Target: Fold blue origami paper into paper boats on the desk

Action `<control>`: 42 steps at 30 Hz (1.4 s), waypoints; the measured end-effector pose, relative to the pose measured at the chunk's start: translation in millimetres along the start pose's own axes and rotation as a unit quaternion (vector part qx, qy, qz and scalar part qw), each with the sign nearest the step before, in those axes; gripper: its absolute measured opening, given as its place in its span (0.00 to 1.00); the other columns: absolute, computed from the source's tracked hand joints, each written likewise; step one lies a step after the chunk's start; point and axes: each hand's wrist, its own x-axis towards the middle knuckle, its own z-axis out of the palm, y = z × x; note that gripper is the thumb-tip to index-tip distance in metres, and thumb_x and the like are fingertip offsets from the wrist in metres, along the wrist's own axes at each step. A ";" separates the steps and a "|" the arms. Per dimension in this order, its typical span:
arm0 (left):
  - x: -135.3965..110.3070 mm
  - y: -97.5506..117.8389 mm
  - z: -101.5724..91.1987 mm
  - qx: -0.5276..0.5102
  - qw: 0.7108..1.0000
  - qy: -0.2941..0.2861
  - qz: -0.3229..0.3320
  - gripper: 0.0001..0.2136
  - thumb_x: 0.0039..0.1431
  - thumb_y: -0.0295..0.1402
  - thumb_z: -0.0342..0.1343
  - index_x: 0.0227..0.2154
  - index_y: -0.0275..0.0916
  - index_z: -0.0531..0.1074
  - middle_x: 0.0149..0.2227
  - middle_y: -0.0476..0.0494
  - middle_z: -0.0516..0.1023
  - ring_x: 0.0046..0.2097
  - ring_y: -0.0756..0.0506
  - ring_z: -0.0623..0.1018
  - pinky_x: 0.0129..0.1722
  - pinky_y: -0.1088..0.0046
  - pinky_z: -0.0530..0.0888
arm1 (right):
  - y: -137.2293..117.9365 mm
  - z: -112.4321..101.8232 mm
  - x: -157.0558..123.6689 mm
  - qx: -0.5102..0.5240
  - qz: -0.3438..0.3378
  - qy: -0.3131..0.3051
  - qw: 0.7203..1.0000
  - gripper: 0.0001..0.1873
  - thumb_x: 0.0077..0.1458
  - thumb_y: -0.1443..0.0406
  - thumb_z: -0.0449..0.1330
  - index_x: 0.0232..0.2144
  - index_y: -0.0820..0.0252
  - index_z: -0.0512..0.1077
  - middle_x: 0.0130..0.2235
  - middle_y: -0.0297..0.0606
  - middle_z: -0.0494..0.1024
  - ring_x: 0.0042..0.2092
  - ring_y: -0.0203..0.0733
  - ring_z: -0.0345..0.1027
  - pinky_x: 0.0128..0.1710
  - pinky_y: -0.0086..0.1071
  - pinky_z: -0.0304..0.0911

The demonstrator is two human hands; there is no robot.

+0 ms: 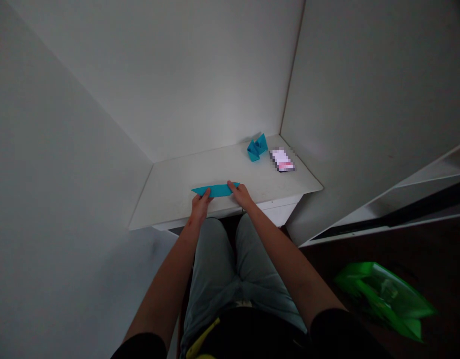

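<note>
A strip of folded blue paper (220,191) with pointed ends lies level between my two hands, just over the front part of the white desk (170,192). My left hand (202,202) pinches its lower edge left of the middle, thumb on top. Toward the other end, my right hand (240,193) grips the paper with the thumb across its upper face. The fingers underneath are mostly hidden. Farther back on the desk stands a folded blue paper figure (257,147), apart from both hands.
A phone with a lit, blurred screen (282,159) rests at the desk's right rear. White walls close in the left and back, and a white panel (364,99) rises on the right. A green plastic bag (386,296) is on the dark floor at lower right.
</note>
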 end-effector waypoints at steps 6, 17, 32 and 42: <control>4.8 0.2 -1.2 -0.050 0.998 0.034 0.003 0.25 0.54 0.51 0.76 0.42 0.35 0.79 0.42 0.41 0.87 0.42 0.46 0.84 0.44 0.70 0.82 | -8.7 -4.6 -0.8 0.099 -0.038 0.058 0.993 0.40 0.62 0.29 0.53 0.46 0.55 0.80 0.37 0.37 0.79 0.32 0.39 0.68 0.35 0.34 0.68; 6.8 -7.3 -3.7 0.038 0.999 -0.013 0.034 0.29 0.54 0.61 0.72 0.37 0.36 0.77 0.34 0.44 0.82 0.39 0.44 0.84 0.44 0.66 0.83 | -48.5 -61.6 -23.8 -0.129 -0.150 -0.179 0.964 0.26 0.67 0.44 0.64 0.55 0.54 0.82 0.44 0.39 0.80 0.33 0.37 0.66 0.36 0.33 0.64; 14.2 -1.0 -5.7 -0.050 0.998 -0.048 -0.013 0.29 0.69 0.64 0.54 0.45 0.39 0.77 0.55 0.32 0.81 0.53 0.36 0.85 0.51 0.56 0.83 | -56.0 -116.9 -45.9 -0.448 -0.155 -0.111 0.874 0.16 0.77 0.61 0.54 0.54 0.58 0.81 0.52 0.46 0.85 0.52 0.49 0.79 0.52 0.36 0.70; 9.6 -6.5 -3.4 0.008 0.997 -0.073 0.004 0.29 0.62 0.63 0.62 0.36 0.35 0.78 0.42 0.39 0.81 0.31 0.48 0.81 0.34 0.65 0.84 | -66.2 -165.6 -12.5 -0.623 0.024 0.068 0.779 0.24 0.79 0.63 0.46 0.66 0.58 0.73 0.63 0.54 0.76 0.53 0.53 0.78 0.46 0.39 0.72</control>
